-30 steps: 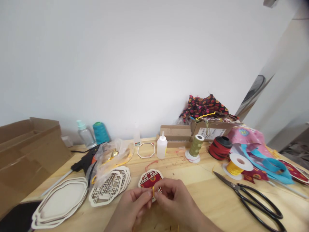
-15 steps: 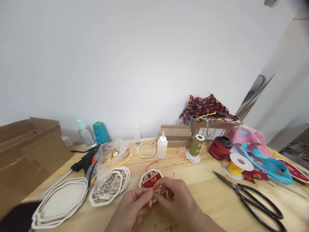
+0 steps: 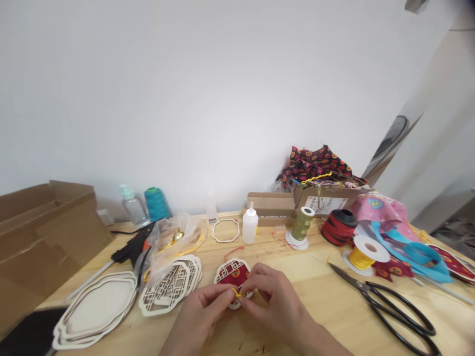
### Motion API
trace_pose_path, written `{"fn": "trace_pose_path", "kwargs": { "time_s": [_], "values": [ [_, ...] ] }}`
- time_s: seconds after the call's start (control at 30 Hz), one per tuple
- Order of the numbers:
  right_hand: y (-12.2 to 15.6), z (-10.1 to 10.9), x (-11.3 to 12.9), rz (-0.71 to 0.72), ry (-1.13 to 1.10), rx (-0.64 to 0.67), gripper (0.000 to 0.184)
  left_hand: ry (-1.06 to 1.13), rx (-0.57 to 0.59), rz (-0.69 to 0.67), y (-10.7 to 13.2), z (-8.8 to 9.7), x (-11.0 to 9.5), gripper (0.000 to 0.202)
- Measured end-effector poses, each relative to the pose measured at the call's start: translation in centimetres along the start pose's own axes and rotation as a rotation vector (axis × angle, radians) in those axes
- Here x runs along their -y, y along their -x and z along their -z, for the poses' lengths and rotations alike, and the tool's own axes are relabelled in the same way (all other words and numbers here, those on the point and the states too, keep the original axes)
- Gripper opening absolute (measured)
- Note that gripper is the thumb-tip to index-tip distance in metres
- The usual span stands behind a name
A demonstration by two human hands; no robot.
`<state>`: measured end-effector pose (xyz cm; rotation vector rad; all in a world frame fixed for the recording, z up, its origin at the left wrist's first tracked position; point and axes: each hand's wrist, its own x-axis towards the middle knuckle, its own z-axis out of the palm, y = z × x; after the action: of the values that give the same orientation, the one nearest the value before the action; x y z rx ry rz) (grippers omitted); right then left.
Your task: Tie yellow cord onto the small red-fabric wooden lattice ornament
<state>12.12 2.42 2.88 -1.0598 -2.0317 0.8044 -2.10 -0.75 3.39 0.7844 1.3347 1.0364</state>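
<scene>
The left hand (image 3: 202, 309) and the right hand (image 3: 274, 301) met at the near middle of the wooden table (image 3: 319, 282), fingertips of both pinched shut on a short piece of yellow cord (image 3: 236, 292). The cord sat at the six o'clock edge of a small ornament (image 3: 232, 272), which lay flat on the table just beyond the knuckles. Red patterned cloth already showed behind the ornament's pale lattice front, so that part of the piece looked finished. The cord appeared to be at the looping or knotting stage. Only a small bright kink showed between the fingers, and whether a knot was closed could not be told. A thin red thread curled off the ornament's twelve o'clock side. At nine o'clock from the ornament lay a stack of lattice fronts (image 3: 168, 289) with no cloth behind them, and farther out at eight o'clock a pile of plain blanks (image 3: 94, 309), so much unassembled stock was left. A glue bottle (image 3: 250, 225) stood at twelve o'clock, a spool of yellow cord (image 3: 361, 254) at two o'clock, and black scissors (image 3: 389, 306) lay untouched at three o'clock.
</scene>
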Motion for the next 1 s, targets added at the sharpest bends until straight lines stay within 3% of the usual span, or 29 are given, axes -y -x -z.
{"fn": "trace_pose_path", "kwargs": {
  "time_s": [0.17,0.33,0.57,0.77,1.0],
  "values": [
    [0.1,-0.2,-0.2,0.018,-0.012,0.015,0.014,-0.208,-0.013,-0.177,-0.6,0.6,0.5,0.014],
    [0.0,0.0,0.0,-0.011,0.036,0.012,0.013,-0.357,-0.078,-0.276,-0.3,0.6,0.8,0.032],
    [-0.1,0.2,-0.3,-0.049,0.035,0.021,0.008,-0.342,-0.064,-0.301,0.2,0.4,0.4,0.042],
    [-0.1,0.1,-0.4,-0.04,0.026,0.051,0.007,-0.466,-0.197,-0.361,-0.4,0.9,1.1,0.04],
    [0.1,0.6,-0.3,0.041,0.026,0.103,0.009,-0.609,-0.204,-0.653,0.1,0.5,0.4,0.029]
  ]
}}
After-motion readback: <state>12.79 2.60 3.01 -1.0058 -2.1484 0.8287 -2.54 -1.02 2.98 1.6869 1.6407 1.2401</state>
